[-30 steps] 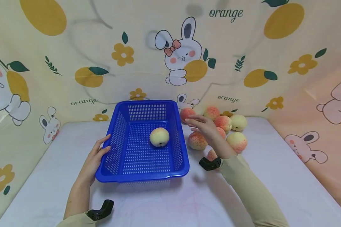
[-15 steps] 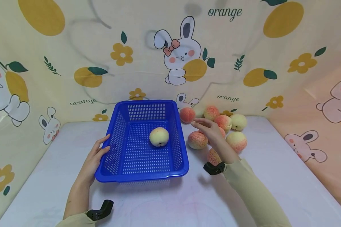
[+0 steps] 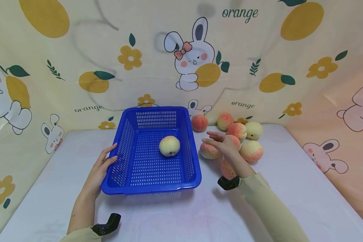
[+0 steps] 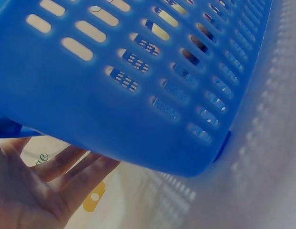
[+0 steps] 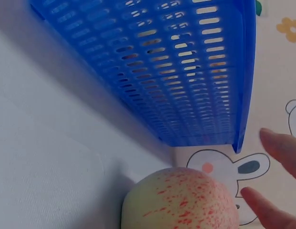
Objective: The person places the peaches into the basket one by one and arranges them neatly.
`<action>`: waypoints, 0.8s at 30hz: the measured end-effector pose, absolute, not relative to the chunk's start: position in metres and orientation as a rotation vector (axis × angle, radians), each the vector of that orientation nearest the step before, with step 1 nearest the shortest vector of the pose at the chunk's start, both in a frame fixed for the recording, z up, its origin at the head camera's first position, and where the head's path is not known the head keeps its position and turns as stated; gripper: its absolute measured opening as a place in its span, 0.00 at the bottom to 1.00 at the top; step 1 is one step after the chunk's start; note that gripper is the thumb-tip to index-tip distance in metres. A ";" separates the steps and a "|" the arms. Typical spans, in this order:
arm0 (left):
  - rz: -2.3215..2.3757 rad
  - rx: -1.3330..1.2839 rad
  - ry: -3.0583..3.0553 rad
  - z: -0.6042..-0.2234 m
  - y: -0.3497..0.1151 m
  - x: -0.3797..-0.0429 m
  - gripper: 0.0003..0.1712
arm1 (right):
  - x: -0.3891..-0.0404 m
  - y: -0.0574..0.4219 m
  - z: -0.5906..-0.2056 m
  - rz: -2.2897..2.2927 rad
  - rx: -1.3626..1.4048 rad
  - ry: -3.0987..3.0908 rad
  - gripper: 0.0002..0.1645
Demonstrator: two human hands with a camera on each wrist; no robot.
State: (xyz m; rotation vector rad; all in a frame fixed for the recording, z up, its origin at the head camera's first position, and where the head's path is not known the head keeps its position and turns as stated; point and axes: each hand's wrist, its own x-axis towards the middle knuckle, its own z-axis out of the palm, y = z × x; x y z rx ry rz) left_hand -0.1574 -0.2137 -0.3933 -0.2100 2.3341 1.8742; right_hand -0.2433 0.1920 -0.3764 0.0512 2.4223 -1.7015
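A blue plastic basket [image 3: 156,189] with slotted walls stands on the table, and a pale yellow peach [image 3: 169,146] lies inside it. My left hand [image 3: 94,174] grips the basket's left rim; the left wrist view shows its fingers [image 4: 86,179] beneath the rim. Just right of the basket, my right hand [image 3: 227,146] hovers over a red-speckled peach [image 3: 209,151], fingers spread and holding nothing. The right wrist view has that peach [image 5: 181,202] large at the bottom, with two fingertips [image 5: 281,148] above and beside it. Contact with the peach cannot be made out.
More peaches cluster around the right hand: a red one [image 3: 199,123] by the basket's far corner, a yellow one [image 3: 254,130], a yellow-pink one [image 3: 252,151], and a speckled one [image 3: 228,169] under the wrist. A printed cloth [image 3: 157,74] hangs behind the table.
My right hand has drawn back from near the red peach at the basket's far corner and come down over the speckled peach nearer me. The left hand and basket have stayed put.
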 end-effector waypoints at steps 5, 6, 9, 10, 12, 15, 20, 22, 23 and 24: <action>1.877 -0.210 2.336 -0.393 -0.214 -0.157 0.31 | -0.243 0.196 -0.380 -1.615 -0.018 2.454 0.37; 1.880 -0.208 2.335 -0.393 -0.214 -0.157 0.30 | -0.243 0.197 -0.381 -1.576 -0.028 2.465 0.37; 1.887 -0.207 2.329 -0.394 -0.213 -0.158 0.30 | -0.244 0.198 -0.382 -1.457 -0.060 2.494 0.34; 1.889 -0.206 2.328 -0.395 -0.214 -0.158 0.30 | -0.244 0.197 -0.382 -1.424 -0.072 2.488 0.35; 1.894 -0.201 2.324 -0.395 -0.214 -0.158 0.30 | -0.245 0.196 -0.383 -1.382 -0.073 2.464 0.35; 1.907 -0.190 2.317 -0.396 -0.213 -0.158 0.30 | -0.246 0.193 -0.382 -1.360 -0.047 2.435 0.36; 1.913 -0.194 2.318 -0.395 -0.214 -0.158 0.30 | -0.247 0.190 -0.382 -1.364 -0.003 2.425 0.36; 1.908 -0.198 2.323 -0.395 -0.214 -0.158 0.30 | -0.247 0.190 -0.381 -1.371 0.007 2.424 0.36; 1.907 -0.199 2.325 -0.395 -0.214 -0.158 0.30 | -0.247 0.190 -0.380 -1.378 0.010 2.423 0.36; 1.907 -0.201 2.324 -0.394 -0.214 -0.157 0.31 | -0.248 0.190 -0.379 -1.387 0.007 2.426 0.36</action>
